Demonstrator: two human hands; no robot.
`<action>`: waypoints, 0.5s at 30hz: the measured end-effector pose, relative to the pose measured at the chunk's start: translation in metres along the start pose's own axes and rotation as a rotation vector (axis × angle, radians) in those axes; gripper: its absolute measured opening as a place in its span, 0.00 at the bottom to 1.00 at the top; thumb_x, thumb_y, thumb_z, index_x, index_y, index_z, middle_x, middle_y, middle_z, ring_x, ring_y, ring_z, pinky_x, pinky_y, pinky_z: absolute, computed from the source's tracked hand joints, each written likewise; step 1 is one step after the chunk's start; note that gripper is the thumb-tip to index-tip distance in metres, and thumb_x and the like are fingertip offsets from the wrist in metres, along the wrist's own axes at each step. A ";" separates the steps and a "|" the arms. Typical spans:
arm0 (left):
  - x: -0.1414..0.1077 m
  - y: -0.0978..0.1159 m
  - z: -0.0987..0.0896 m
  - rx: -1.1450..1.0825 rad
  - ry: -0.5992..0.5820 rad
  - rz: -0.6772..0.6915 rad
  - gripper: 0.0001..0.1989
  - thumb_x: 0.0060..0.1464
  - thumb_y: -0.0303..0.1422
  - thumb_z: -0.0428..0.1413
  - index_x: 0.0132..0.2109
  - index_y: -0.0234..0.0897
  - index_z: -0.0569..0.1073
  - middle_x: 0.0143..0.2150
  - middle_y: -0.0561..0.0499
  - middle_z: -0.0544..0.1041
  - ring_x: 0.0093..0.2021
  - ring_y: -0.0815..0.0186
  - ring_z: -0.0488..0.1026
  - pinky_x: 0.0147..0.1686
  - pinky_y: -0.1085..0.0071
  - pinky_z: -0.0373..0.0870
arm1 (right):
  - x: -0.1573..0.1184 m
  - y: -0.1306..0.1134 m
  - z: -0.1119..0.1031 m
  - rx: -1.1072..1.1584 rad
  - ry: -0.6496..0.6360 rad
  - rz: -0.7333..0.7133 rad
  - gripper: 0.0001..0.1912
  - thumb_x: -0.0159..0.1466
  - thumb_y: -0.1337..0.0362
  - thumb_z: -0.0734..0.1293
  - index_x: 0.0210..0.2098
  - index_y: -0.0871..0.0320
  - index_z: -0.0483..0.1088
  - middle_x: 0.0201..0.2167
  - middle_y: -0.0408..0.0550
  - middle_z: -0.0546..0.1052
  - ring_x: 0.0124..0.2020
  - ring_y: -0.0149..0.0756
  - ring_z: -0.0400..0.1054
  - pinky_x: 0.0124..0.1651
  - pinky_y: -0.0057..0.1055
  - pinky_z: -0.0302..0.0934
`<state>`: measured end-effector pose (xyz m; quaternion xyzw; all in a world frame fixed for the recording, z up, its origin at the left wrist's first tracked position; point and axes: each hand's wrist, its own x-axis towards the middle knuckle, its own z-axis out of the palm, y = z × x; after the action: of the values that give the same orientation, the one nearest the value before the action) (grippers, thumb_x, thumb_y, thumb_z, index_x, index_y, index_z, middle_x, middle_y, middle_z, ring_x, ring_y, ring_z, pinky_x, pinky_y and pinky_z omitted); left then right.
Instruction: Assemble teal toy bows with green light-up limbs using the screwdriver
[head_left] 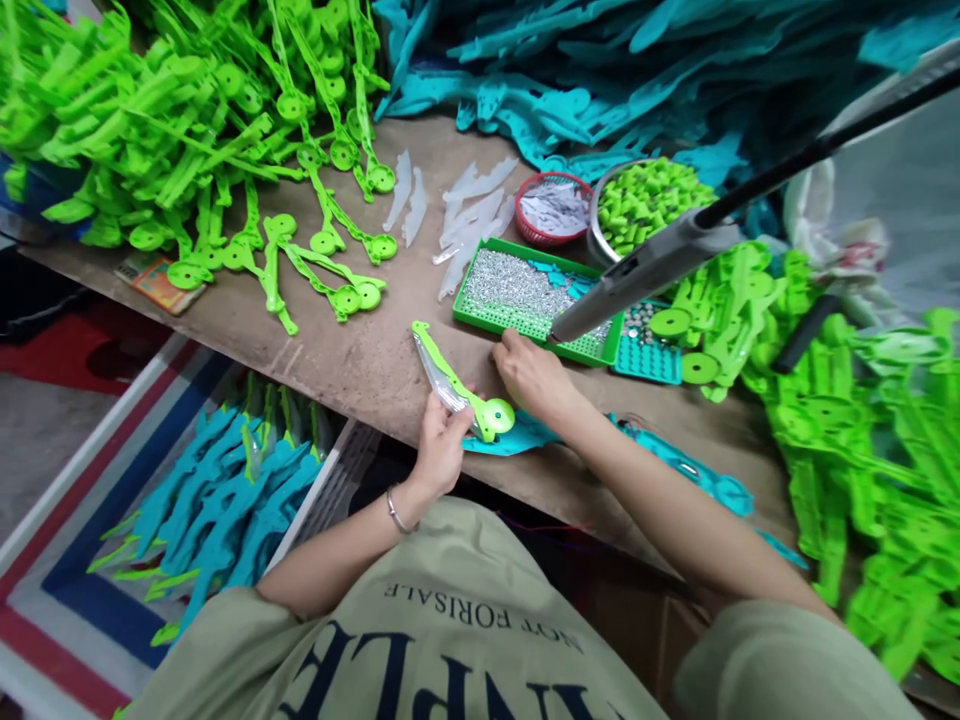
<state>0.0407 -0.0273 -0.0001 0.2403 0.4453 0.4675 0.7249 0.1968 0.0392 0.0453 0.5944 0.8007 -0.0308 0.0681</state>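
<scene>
My left hand (444, 440) grips a bright green plastic part (452, 378) with a round disc at its near end. A translucent grey strip (435, 372) lies along that part, under my thumb side. Beneath it, a blue plastic piece (517, 437) rests at the table edge. My right hand (531, 372) is at the near rim of a green tray (480, 318) full of small silvery pieces. Its fingers are curled together, and what they pinch, if anything, is hidden. Just above it hangs the tip of a grey powered screwdriver (637, 275), apart from my grip.
Green parts (150, 130) heap at the left, more (862, 440) at the right. Blue parts (525, 100) pile behind. A red basket (551, 237), a metal bowl (598, 225) and a blue tray (652, 366) surround the green tray. Assembled pieces (217, 490) lie below left.
</scene>
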 end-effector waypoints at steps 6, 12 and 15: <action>0.003 0.003 -0.003 -0.007 -0.027 -0.011 0.29 0.50 0.41 0.70 0.55 0.41 0.68 0.61 0.43 0.77 0.57 0.55 0.78 0.54 0.59 0.76 | -0.049 0.007 -0.004 0.227 0.332 -0.020 0.09 0.65 0.74 0.60 0.38 0.58 0.70 0.35 0.54 0.75 0.36 0.42 0.71 0.37 0.36 0.66; 0.006 0.006 -0.002 0.033 -0.016 0.014 0.28 0.49 0.42 0.71 0.53 0.40 0.70 0.59 0.42 0.78 0.57 0.54 0.78 0.56 0.58 0.75 | -0.125 -0.014 -0.007 0.753 0.887 0.227 0.10 0.64 0.71 0.67 0.43 0.52 0.72 0.33 0.46 0.78 0.31 0.37 0.74 0.33 0.36 0.72; 0.007 0.009 -0.002 0.058 -0.016 0.012 0.28 0.48 0.42 0.72 0.52 0.40 0.70 0.58 0.43 0.79 0.57 0.55 0.78 0.57 0.58 0.75 | -0.143 -0.028 0.005 0.925 0.939 0.332 0.07 0.63 0.71 0.68 0.39 0.52 0.72 0.31 0.46 0.77 0.30 0.38 0.75 0.32 0.39 0.74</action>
<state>0.0364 -0.0174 0.0027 0.2677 0.4514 0.4569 0.7182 0.2111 -0.1056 0.0600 0.6279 0.5478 -0.0976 -0.5443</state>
